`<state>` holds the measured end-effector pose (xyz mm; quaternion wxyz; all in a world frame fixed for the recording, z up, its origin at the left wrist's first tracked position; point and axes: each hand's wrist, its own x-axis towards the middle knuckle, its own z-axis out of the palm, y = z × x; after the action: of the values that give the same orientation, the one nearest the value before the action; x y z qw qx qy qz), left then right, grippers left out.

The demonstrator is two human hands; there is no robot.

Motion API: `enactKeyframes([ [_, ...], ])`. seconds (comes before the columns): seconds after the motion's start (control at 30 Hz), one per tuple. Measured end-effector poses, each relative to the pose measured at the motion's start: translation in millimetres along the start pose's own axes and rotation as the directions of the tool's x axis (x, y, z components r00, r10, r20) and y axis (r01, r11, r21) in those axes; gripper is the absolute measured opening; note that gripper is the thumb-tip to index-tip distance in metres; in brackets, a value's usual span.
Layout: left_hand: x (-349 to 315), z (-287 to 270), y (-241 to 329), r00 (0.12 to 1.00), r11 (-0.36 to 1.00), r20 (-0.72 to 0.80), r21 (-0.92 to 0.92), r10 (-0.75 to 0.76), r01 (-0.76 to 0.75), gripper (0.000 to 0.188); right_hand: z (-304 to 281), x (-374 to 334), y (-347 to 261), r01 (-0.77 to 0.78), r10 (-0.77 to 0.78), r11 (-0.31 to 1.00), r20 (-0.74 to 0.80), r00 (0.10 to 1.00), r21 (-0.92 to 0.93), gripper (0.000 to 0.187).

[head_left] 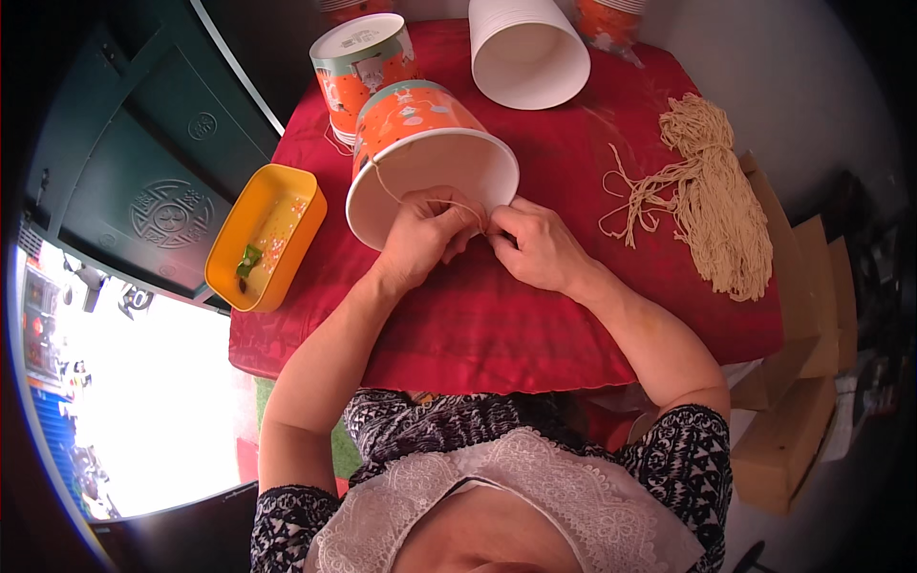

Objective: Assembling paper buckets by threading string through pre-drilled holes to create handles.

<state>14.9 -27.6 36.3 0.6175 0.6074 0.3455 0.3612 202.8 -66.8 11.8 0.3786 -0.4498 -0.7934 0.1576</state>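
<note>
An orange paper bucket (417, 121) with a pale green band and white animal prints lies tipped on the red cloth, its white mouth towards me. A thin beige cord (385, 181) runs from the left side of its rim across the mouth into my fingers. My left hand (427, 232) is closed in a pinch on the cord, just in front of the opening. Close beside it, at the right front of the rim, my right hand (537, 241) pinches at the same cord. The fingertips nearly meet, and the cord's end between them is too small to make out.
Behind stand another orange bucket (361, 62), upside down, and a white bucket (528, 57) on its side. A yellow tray (313, 205) with small beads sits at the left table edge. A beige cord bundle (723, 205) lies right, near cardboard boxes (788, 444).
</note>
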Motion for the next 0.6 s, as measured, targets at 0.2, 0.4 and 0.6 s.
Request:
enactKeyframes([
  [0.2,1.4,-1.7,0.1,1.000,0.999,-0.004,-0.042,-0.006,0.006,0.016,1.6,1.2,-1.4,0.002,-0.002,1.000,-0.010,1.000,-0.005,0.007],
  [0.4,3.3,2.4,-0.7,0.998,0.985,-0.042,-0.169,-0.039,0.031,0.015,3.6,2.0,-1.2,0.008,-0.008,1.000,-0.012,1.000,-0.016,0.006],
  [0.6,4.6,-2.2,-2.2,0.997,0.999,-0.060,-0.019,-0.044,0.043,0.019,3.9,1.5,1.1,0.041,-0.042,0.998,-0.013,0.999,-0.041,0.005],
])
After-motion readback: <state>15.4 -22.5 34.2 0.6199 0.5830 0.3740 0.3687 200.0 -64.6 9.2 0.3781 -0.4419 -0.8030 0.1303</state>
